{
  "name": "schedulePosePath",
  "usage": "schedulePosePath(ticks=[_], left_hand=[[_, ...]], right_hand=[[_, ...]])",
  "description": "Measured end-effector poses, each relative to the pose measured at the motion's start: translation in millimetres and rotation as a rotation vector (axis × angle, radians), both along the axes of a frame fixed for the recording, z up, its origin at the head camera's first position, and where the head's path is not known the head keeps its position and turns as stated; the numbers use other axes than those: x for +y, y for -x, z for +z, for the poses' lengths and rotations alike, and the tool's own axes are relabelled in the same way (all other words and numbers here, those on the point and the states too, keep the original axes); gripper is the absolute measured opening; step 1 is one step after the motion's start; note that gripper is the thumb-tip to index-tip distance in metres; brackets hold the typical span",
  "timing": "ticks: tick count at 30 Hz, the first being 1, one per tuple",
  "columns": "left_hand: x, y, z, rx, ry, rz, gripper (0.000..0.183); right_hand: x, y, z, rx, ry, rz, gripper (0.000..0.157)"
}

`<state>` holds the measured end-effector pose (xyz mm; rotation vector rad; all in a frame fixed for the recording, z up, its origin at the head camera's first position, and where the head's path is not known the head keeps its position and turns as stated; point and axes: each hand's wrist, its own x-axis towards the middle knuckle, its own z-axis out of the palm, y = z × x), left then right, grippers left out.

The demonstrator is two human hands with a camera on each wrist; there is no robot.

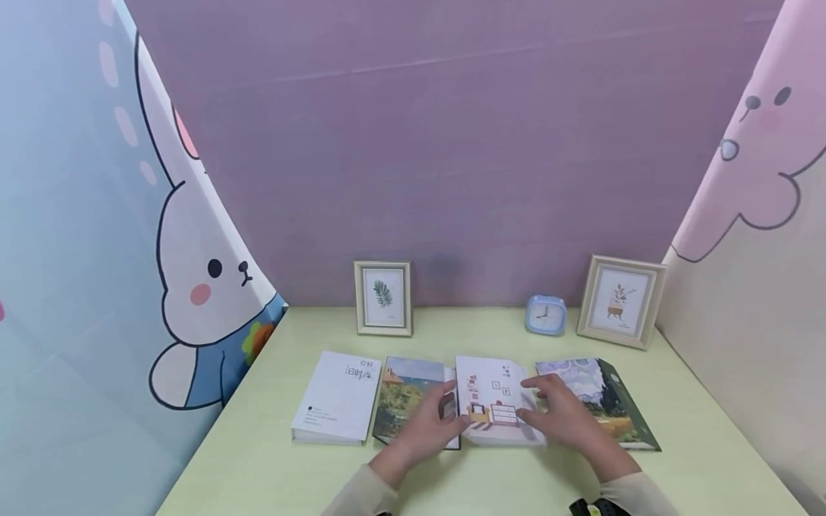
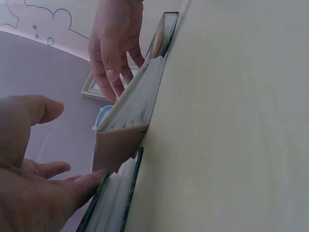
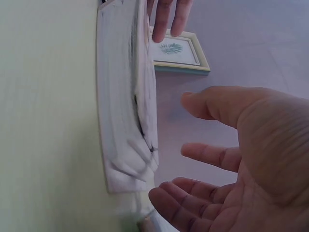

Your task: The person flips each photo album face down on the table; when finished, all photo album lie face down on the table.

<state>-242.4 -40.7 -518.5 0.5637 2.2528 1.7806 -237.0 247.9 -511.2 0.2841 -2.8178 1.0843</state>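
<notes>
A white illustrated book (image 1: 500,387) lies on the table between two hands. My left hand (image 1: 429,426) is at its left side, over the edge of a book with a seaside landscape cover (image 1: 403,401); its fingers are relaxed. In the left wrist view, a left fingertip is right at the corner of that landscape book (image 2: 108,205). My right hand (image 1: 561,416) hovers at the white book's right side, fingers spread and loosely bent. The right wrist view shows this right hand (image 3: 231,164) apart from the book's page edges (image 3: 118,96).
A white book with dark lettering (image 1: 335,401) lies at the left of the row. A painting-cover book with a green border (image 1: 600,401) lies at the right. Behind stand a leaf picture frame (image 1: 383,297), a blue clock (image 1: 546,315) and a plant picture frame (image 1: 621,301).
</notes>
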Motion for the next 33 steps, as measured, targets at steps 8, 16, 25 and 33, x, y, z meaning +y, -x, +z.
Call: schedulePosePath(ticks=[8,16,25,33], left_hand=[[-0.1,-2.5,-7.0,0.012,0.109,-0.016,0.081],[0.0,1.2,-11.4,-0.069,0.055,-0.048,0.081],[-0.7,0.1,-10.6,-0.085,0.039,-0.057,0.079],[0.8,0.2,-11.9,-0.085,-0.025,-0.061,0.073]], right_hand=[[-10.2,-2.8,-8.2,-0.008,-0.045,-0.008,0.052],[-13.2,-3.4,-12.0,-0.002,-0.062,-0.024,0.049],[-13.2,-2.8,-14.3,-0.025,-0.036,-0.042,0.045],[-11.9,-1.4,-18.5,-0.027,-0.024,-0.064,0.041]])
